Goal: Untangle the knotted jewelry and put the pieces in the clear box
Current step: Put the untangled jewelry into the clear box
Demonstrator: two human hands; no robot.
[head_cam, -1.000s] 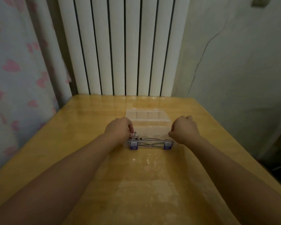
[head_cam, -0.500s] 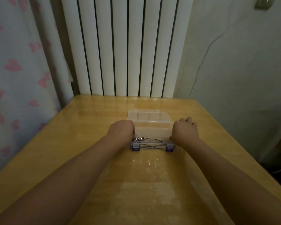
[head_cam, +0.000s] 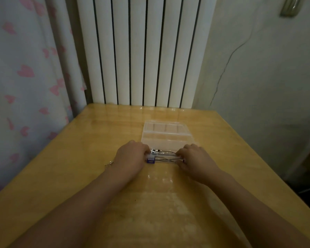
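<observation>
The clear box (head_cam: 166,140) lies open in the middle of the wooden table (head_cam: 79,167), with a purple latch (head_cam: 150,160) at its front left corner. A dark cord necklace (head_cam: 166,151) with a silver charm (head_cam: 152,150) stretches along the box's front edge. My left hand (head_cam: 131,156) curls its fingers at the charm end. At the front right corner my right hand (head_cam: 195,160) pinches the cord's other end and covers the right latch. More dark strands show through the front wall. A thin silver chain (head_cam: 109,164) lies on the table beside my left wrist.
A white radiator (head_cam: 143,51) stands right behind the table's far edge. A curtain with pink hearts (head_cam: 25,77) hangs on the left, and a wall is on the right. Bare tabletop lies in front of the box and on both sides.
My right hand has slid left and nearer, now covering the right purple latch. My left hand has stayed at the charm end. The silver chain by my left wrist has come into view.
</observation>
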